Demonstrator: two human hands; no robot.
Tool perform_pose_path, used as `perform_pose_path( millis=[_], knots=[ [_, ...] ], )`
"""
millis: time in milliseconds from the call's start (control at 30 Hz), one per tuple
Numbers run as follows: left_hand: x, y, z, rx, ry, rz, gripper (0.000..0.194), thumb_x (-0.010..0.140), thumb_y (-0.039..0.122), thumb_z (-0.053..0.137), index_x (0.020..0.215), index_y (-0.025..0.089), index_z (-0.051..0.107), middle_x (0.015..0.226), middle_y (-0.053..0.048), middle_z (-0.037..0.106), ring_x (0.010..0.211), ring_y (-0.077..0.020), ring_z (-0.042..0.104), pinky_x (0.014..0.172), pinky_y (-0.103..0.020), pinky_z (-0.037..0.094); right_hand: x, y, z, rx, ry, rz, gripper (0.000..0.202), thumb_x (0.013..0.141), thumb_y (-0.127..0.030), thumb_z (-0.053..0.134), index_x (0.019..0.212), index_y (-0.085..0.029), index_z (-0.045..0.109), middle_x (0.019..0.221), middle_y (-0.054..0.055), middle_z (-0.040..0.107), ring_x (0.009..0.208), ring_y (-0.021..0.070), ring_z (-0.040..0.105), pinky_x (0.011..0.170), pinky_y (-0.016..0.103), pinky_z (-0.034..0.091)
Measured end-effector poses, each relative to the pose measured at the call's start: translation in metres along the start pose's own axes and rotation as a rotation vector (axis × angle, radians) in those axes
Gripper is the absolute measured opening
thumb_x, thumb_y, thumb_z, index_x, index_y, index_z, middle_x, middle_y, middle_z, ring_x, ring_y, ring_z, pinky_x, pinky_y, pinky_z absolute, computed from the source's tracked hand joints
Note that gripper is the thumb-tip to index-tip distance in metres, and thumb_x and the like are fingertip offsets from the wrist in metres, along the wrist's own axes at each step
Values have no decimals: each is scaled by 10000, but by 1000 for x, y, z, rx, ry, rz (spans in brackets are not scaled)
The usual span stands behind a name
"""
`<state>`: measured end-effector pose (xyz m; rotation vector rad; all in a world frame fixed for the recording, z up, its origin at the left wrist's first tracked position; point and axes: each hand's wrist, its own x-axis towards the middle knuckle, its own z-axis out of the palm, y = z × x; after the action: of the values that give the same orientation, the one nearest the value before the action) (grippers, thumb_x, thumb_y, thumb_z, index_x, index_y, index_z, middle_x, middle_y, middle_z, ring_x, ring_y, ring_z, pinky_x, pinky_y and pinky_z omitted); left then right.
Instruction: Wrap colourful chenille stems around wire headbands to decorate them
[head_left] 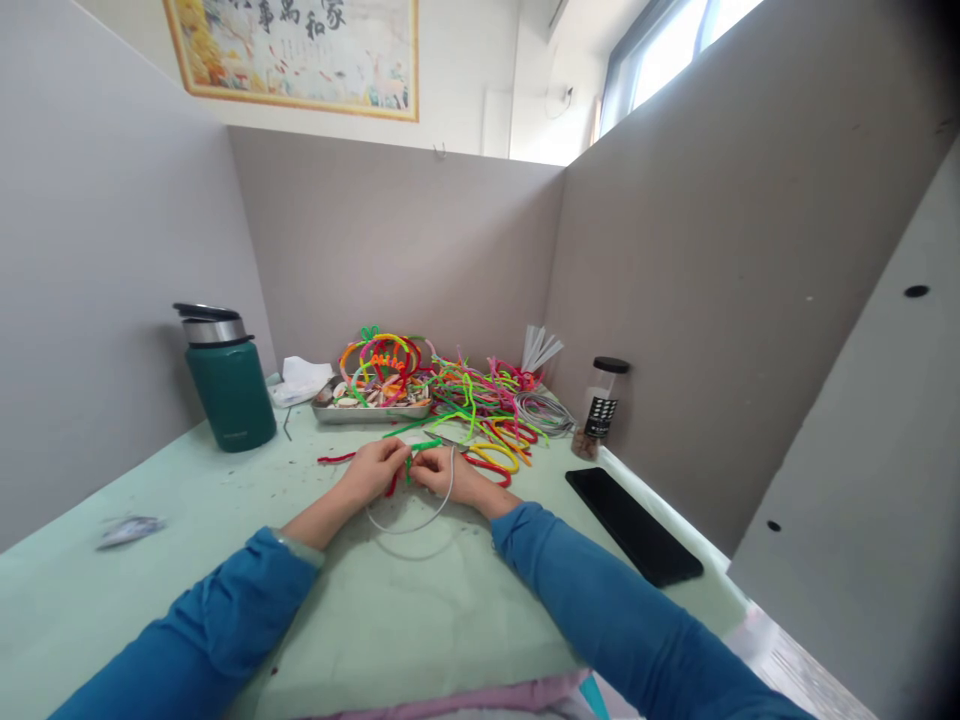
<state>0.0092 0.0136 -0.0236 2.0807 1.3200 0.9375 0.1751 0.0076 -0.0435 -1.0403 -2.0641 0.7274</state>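
Note:
Both hands meet over the middle of the table, fingertips nearly touching. My left hand is closed in a pinch on a green pipe cleaner, and my right hand pinches the same piece from the other side. A thin whitish hoop hangs in a curve below the hands; its upper part runs in front of my right hand. A red pipe cleaner sticks out left of my left hand. Fingers hide exactly how the green piece meets the hoop.
A metal tray with colourful hoops stands behind the hands, beside a pile of pipe cleaners. Coiled grey wire, a jar and a black phone are right. A green bottle stands left. Partitions enclose the table.

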Motion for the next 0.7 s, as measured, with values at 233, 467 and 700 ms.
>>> perform_pose_path(
  millis=[233, 467, 700],
  knots=[
    [-1, 2, 0, -12, -6, -4, 360, 774, 485, 446, 573, 189, 486, 456, 37, 510, 402, -106, 428, 448, -223, 311, -1, -2, -1, -20, -1, -2, 117, 753, -190, 515, 667, -135, 571, 567, -33, 479, 533, 79, 380, 495, 204, 268],
    [-1, 2, -1, 1, -12, 1, 346, 778, 469, 439, 583, 188, 493, 476, 30, 533, 413, -107, 437, 454, -223, 311, 0, 0, 0, -31, -2, -13, 121, 755, -199, 517, 671, -135, 575, 575, -32, 483, 539, 79, 379, 499, 203, 268],
    [-2, 4, -1, 24, -7, 7, 350, 781, 470, 434, 572, 192, 479, 454, 39, 511, 411, -108, 427, 458, -224, 309, 0, 0, 0, -28, -7, -9, 120, 755, -192, 512, 675, -134, 580, 570, -31, 487, 535, 78, 378, 498, 202, 266]
  ],
)
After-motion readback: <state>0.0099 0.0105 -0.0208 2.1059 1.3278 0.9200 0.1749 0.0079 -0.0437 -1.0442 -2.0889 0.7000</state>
